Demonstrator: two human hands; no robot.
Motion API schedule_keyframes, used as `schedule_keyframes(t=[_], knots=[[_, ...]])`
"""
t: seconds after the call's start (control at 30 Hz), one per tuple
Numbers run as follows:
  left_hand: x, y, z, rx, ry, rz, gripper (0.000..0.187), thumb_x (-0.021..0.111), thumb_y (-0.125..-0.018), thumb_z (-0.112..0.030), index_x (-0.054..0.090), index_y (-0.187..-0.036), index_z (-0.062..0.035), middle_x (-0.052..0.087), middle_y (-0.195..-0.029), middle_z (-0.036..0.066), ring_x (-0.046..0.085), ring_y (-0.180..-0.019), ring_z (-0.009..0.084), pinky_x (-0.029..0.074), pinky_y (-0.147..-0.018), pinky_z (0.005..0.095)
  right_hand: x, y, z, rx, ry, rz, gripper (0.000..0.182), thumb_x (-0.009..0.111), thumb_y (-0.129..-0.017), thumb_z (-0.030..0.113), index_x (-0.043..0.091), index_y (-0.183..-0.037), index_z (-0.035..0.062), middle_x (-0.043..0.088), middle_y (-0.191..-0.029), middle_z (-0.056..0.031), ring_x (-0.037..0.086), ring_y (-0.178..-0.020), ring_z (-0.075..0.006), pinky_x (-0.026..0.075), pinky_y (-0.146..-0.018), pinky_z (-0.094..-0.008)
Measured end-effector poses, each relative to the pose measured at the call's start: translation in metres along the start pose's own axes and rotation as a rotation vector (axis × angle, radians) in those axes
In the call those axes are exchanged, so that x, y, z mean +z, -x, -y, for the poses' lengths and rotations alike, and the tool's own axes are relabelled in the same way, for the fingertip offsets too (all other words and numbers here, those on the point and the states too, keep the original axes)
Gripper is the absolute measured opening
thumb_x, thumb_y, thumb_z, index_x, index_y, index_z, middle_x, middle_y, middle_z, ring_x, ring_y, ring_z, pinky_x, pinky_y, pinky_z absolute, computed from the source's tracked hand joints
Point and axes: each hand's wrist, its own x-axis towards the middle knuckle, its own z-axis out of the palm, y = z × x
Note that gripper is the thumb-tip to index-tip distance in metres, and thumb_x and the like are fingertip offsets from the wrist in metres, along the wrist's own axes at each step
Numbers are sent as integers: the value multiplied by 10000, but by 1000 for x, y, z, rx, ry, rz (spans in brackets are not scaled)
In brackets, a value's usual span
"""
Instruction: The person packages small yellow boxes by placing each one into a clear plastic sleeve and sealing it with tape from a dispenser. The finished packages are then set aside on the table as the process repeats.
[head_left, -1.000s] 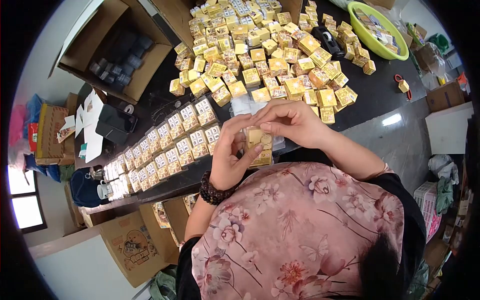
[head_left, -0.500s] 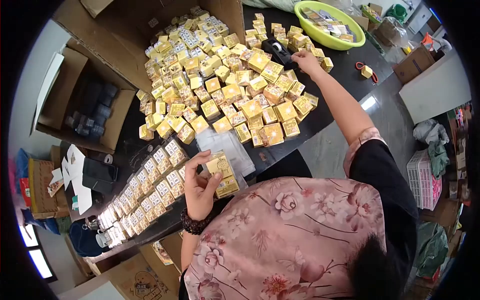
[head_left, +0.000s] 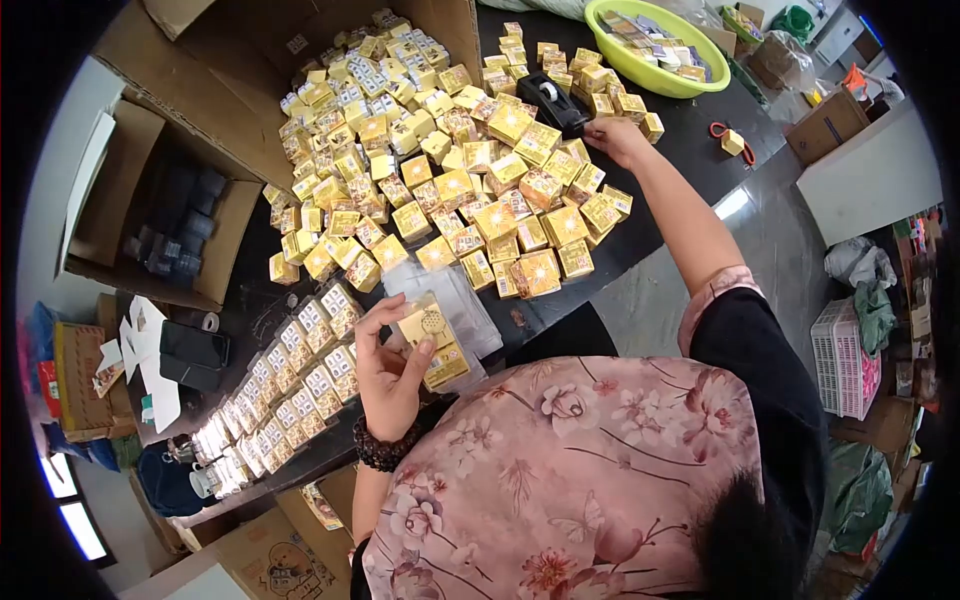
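Note:
My left hand (head_left: 392,372) grips a clear plastic pack of small gold boxes (head_left: 437,345), thumb across its face, close to my apron. Under and beyond that pack lie flat clear plastic sleeves (head_left: 450,300) on the table. My right arm reaches out to the black tape dispenser (head_left: 553,106), which stands among loose boxes. At the dispenser's near end, the fingers of my right hand (head_left: 617,140) are pressed together; any tape between them is too small to make out. A big heap of loose gold boxes (head_left: 455,190) spreads in front of me.
Packed boxes stand in long rows (head_left: 290,390) at the left. A large cardboard carton (head_left: 240,90) rises behind the heap, and a carton with clear cases (head_left: 235,245) sits beside it. A yellow-green basin (head_left: 660,75), red-handled scissors (head_left: 748,155) and a dark phone (head_left: 195,347) lie around.
My left hand has tilted the pack slightly, so more of its face shows. My right hand stays at the dispenser's near end. The whole view has shifted a little.

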Motion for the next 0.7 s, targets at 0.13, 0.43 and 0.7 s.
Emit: schedule_keyframes(t=[0.13,0.43,0.7], knots=[[7,-12,-4,139,-113,-36,401,614,-854,93,437,-1190,-35,374,-1363,142,552,-1119,195,513,-866,297,-6,-9,-21,-42,-22,33,58,645,-816,14,601,-851,-1,632,-864,-92,625,-823,-196,534,-744,-281],[4,-15,-11,518,-743,-245,383,732,-755,22,552,-1087,-42,461,-1288,174,540,-1008,277,474,-808,338,118,185,22,-238,158,501,108,596,-932,88,624,-1015,25,630,-886,-16,584,-818,-86,471,-718,-231],[10,-8,-18,589,-858,-241,408,754,-730,32,563,-1079,-55,465,-1290,183,532,-1080,313,460,-873,390,207,286,2,-206,52,755,143,646,-906,72,675,-1028,5,670,-850,-11,603,-769,-53,493,-704,-195]])
